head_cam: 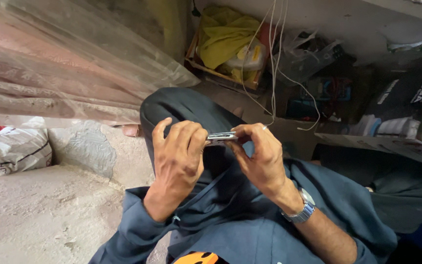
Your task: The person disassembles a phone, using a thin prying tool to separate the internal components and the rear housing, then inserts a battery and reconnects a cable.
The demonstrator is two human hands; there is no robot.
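Both hands, left (178, 152) and right (261, 155), are pinching that thin silvery phone (222, 136) edge-on mid-frame over the knee (181, 107), fingers clamped only on its ends, so honestly one slip could drop it onto the floor (50, 215).

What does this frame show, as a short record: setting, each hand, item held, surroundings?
setting: person seated on a rough concrete floor, one knee raised
left hand: grips one end of a thin silvery flat object
right hand: pinches the object's other end; wristwatch on that wrist
behind: wooden crate with yellow cloth; white wires hanging
left side: translucent plastic sheet
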